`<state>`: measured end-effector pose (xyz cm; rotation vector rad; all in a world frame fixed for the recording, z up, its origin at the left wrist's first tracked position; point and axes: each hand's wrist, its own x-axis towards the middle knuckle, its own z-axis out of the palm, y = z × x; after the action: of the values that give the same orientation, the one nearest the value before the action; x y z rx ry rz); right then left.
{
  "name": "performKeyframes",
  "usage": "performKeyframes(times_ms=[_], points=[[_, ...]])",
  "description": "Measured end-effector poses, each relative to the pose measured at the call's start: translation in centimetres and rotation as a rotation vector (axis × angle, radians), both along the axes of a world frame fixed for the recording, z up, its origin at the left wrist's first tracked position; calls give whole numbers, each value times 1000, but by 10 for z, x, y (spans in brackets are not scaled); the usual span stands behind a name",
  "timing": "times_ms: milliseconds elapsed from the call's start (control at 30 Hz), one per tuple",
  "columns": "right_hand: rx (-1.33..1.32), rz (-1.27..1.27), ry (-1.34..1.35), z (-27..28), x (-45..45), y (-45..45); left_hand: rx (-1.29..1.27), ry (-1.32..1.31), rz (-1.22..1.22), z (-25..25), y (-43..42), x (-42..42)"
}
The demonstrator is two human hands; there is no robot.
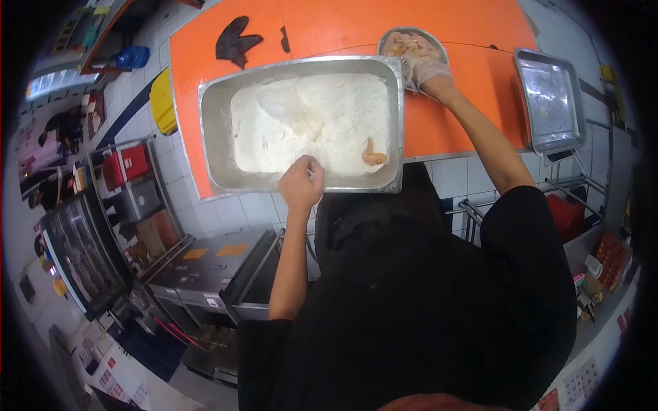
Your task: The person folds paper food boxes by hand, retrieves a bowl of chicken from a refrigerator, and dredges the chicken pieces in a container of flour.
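A deep metal pan (214, 147) of white flour (343, 103) stands on the orange table. One coated-looking piece of raw chicken (373, 155) lies at the right of the flour, and a pale translucent shape I cannot make out lies in the middle. At the pan's front rim is my bare left hand (301, 183), its fingers curled closed over the edge. My right hand (426, 74), in a clear plastic glove, reaches into a round metal bowl (381, 45) of raw chicken pieces (411, 45). Its fingertips are hidden among the pieces.
Behind the pan, a black glove-like item (238, 41) lies on the orange table (322, 24). An empty metal tray (550, 103) sits at the table's right end. A yellow item (162, 103) is beyond the left edge. Steel equipment (205, 267) and shelving stand at lower left.
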<state>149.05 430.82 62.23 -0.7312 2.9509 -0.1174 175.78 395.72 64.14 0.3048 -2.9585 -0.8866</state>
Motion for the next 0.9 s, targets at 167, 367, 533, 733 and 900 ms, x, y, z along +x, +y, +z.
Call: performKeyframes(times_ms=[167, 367, 533, 733, 900], points=[[283, -89, -178, -4, 0, 1, 33, 20, 36, 4, 2, -1], [257, -335, -315, 83, 40, -14, 11, 13, 40, 7, 2, -1], [-376, -93, -295, 128, 100, -43, 27, 4, 48, 6, 7, -2], [-220, 273, -238, 49, 127, -129, 19, 6, 81, 9, 17, -4], [314, 369, -444, -54, 162, -131, 14, -32, 108, 11, 22, -5]])
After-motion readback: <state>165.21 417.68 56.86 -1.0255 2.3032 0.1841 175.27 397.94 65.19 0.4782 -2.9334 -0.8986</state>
